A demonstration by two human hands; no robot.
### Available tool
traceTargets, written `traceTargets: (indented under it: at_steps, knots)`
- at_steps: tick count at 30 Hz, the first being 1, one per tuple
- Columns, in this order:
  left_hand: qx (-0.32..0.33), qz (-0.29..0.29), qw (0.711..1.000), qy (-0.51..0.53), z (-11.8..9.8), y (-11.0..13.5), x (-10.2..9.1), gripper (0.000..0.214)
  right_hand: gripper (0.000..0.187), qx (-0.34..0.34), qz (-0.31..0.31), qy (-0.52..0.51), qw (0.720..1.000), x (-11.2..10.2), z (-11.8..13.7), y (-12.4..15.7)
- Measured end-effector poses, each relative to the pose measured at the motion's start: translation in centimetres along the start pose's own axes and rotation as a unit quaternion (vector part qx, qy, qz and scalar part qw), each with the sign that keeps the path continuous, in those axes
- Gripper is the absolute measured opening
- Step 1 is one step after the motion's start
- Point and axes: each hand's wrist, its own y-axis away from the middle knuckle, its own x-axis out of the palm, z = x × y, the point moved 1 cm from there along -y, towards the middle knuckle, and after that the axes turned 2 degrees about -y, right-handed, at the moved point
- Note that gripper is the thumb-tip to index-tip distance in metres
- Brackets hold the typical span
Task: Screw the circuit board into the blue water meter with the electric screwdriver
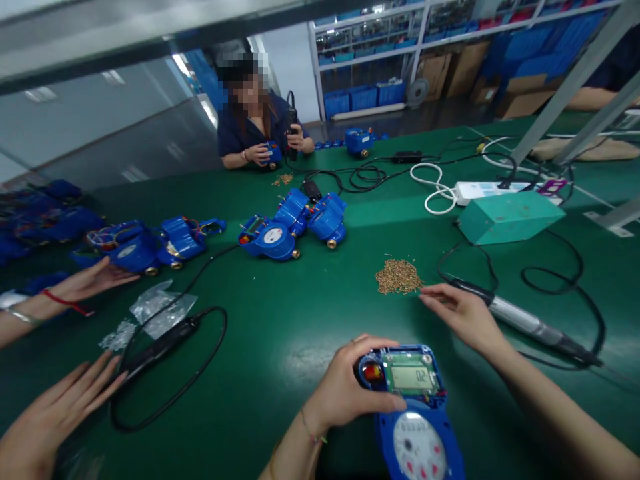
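My left hand [350, 383] grips a blue water meter [385, 427] at the near edge of the table, thumb across its front. The meter's upper housing is uncovered, showing a green circuit board with a lit display [411, 377]. Below that sits a round white dial [419, 448]. My right hand [463, 313] reaches to the right edge of a pile of small brass-coloured screws [399, 277]. Its thumb and index fingertips come together there; whatever lies between them is too small to make out.
An electric screwdriver [530, 323] lies right of my right hand, near a green box [510, 217] and power strip [480, 192]. Several blue meters [273, 240] stand mid-table. A co-worker's hands [65, 400] are at left, by another screwdriver [160, 345] and plastic bag [163, 308]. Another person [257, 127] sits opposite.
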Motion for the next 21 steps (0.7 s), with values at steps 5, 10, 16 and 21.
traceTargets:
  at_steps: [5,10,16,21]
  knots:
    - [0.005,-0.006,1.000,0.005,0.4,0.2,0.0,0.066,0.019,-0.070,0.059,0.165,0.982,3.2,0.2,-6.0]
    - [0.011,-0.009,1.000,-0.004,0.5,0.4,0.0,0.065,0.018,-0.125,0.157,0.312,0.928,4.9,1.2,-10.4]
    - [0.011,-0.003,1.000,0.003,0.5,0.3,-0.1,0.065,0.022,-0.194,0.254,0.429,0.845,6.4,3.0,-11.9]
    - [-0.004,0.010,1.000,0.012,0.8,0.1,0.1,0.066,0.023,-0.221,0.304,0.475,0.796,6.7,3.6,-12.0]
